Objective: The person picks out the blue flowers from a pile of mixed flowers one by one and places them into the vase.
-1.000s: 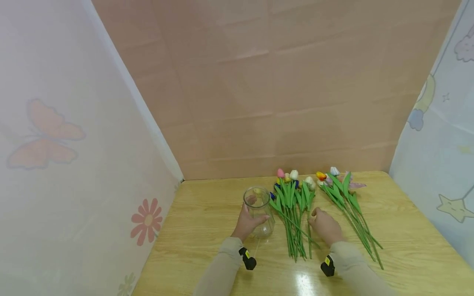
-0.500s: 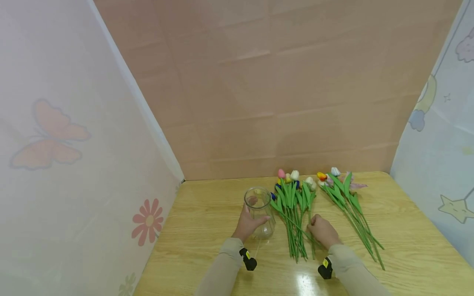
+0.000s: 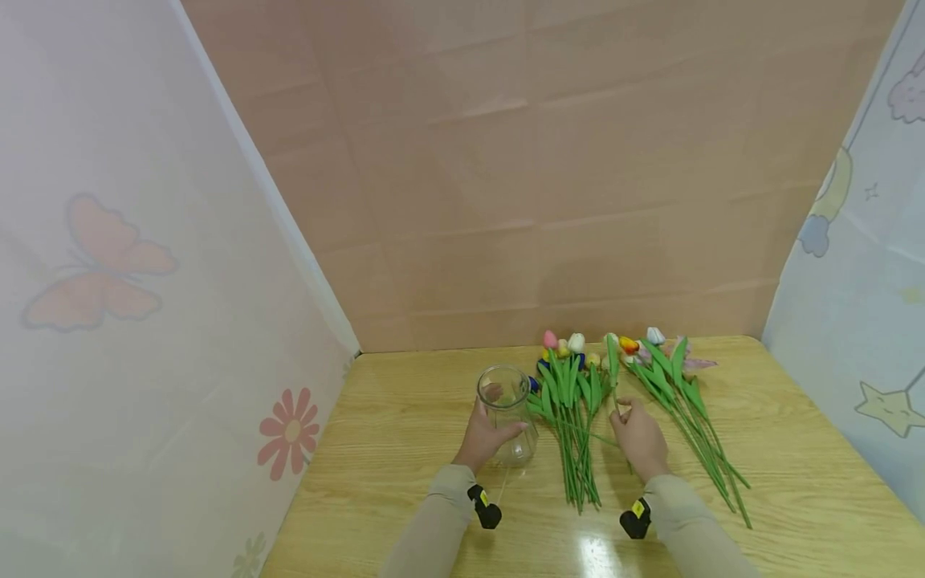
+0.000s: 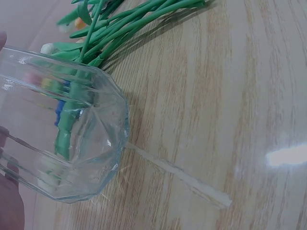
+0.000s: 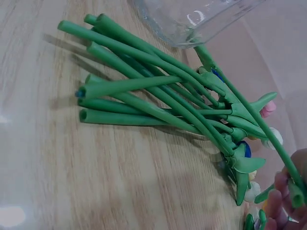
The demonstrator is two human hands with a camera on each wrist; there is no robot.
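Observation:
My left hand [image 3: 486,437] grips a clear glass vase [image 3: 515,437] round its side, thumb in front. In the left wrist view the faceted base of the vase [image 4: 103,139] faces the camera, tilted in that picture. My right hand [image 3: 641,440] pinches the green stem of a pale tulip [image 3: 613,361], its leaf pointing up and away. Between the hands lies a bunch of artificial tulips [image 3: 574,433] with pink, white, yellow and blue heads. In the right wrist view, fingers [image 5: 274,206] show at the lower right edge, beside a long stem [image 5: 249,108] crossing the bunch.
A second group of tulips [image 3: 694,417], with orange, white and lilac heads, lies to the right. Everything rests on a wooden table [image 3: 405,417]. A brown backdrop [image 3: 462,201] stands behind, with patterned sheets at both sides. A pale strip [image 4: 187,179] lies near the vase.
My right hand first drew back slightly, then moved up and right with a tulip, which has separated from the right side of the bunch. The left hand and vase stay put.

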